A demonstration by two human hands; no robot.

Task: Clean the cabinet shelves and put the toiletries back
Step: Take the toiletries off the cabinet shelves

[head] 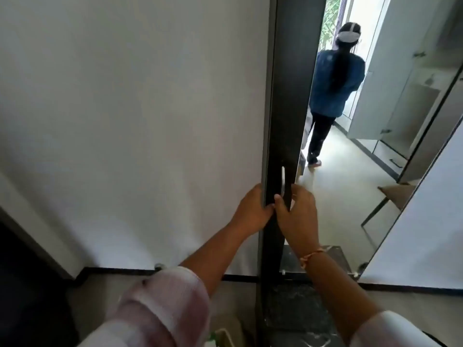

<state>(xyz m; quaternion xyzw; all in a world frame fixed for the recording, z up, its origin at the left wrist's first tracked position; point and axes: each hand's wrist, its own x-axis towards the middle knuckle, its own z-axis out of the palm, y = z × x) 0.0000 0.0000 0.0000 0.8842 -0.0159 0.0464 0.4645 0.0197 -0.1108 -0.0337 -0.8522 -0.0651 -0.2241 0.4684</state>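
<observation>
Both hands are at the edge of a tall dark door (285,96) in the middle of the frame: the left hand (251,211) has its fingers (266,209) clenched round the door's near edge, and the right hand (298,216) is curled loosely just below the slim metal handle (283,181), its thumb on the panel; whether it truly grips anything I cannot tell. The door looks rigid and fairly heavy, with a smooth face that gives little purchase, so the handle or the edge is the sensible hold. No cabinet shelves or toiletries can be picked out for certain; a pale container (225,338) at the bottom edge is too cropped to identify. To the left stands a plain white wall (125,121). Through the gap, upper right, another person (333,83) in a blue top stands in the passage beside light-coloured cupboards (390,71), and a mirror panel (411,171) leans at the right, near the door's swing.
</observation>
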